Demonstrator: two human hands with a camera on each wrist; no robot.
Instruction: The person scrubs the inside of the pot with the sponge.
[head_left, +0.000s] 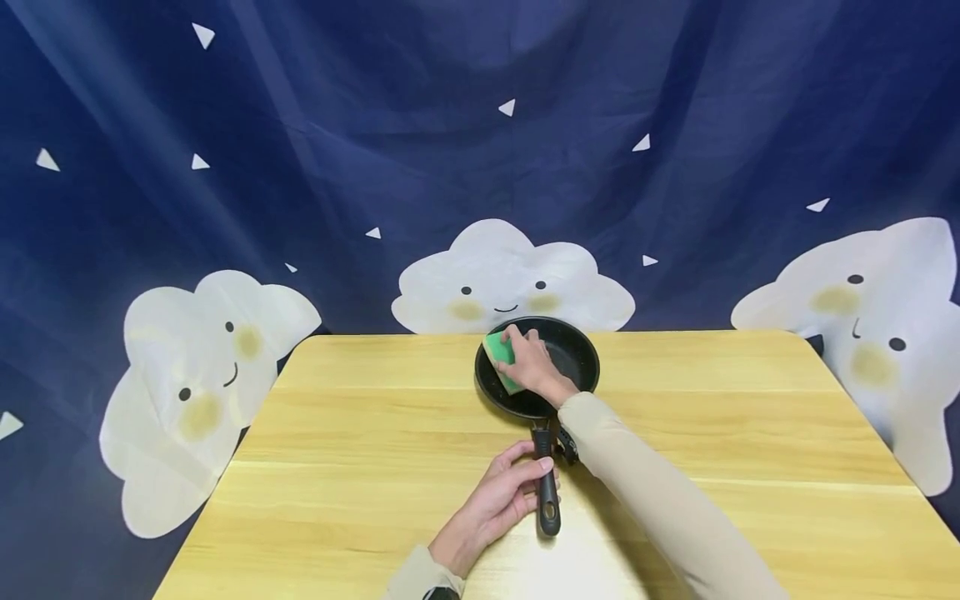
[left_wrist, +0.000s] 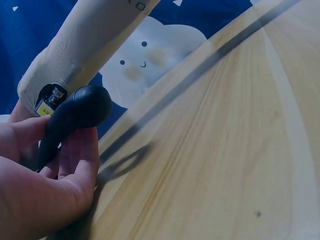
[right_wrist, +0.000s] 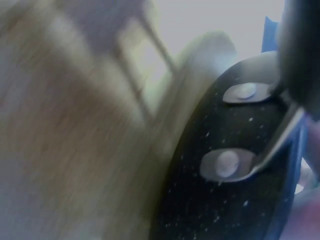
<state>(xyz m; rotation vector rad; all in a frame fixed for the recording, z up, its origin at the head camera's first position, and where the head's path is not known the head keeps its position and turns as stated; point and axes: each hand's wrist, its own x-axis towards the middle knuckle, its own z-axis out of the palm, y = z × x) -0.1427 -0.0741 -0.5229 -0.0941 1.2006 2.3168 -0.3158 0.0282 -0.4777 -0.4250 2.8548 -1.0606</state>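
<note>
A black frying pan [head_left: 576,354] is at the table's far edge in the head view, its open side facing up toward me. My left hand [head_left: 498,500] grips its black handle [head_left: 550,515], thumb on top and fingers beneath. The left wrist view shows the rounded handle end [left_wrist: 82,107] above the tabletop. Inside the pan, my right hand [head_left: 531,367] holds a green sponge [head_left: 498,350] against the left part of the surface. The right wrist view shows the pan's speckled outer wall [right_wrist: 195,210] and two rivets; the sponge is hidden there.
The light wooden table [head_left: 337,500] spreads out below and around the pan. Behind it hangs a dark blue curtain [head_left: 420,108] with white clouds and triangles. My right sleeve [head_left: 660,492] crosses over the table beside the handle.
</note>
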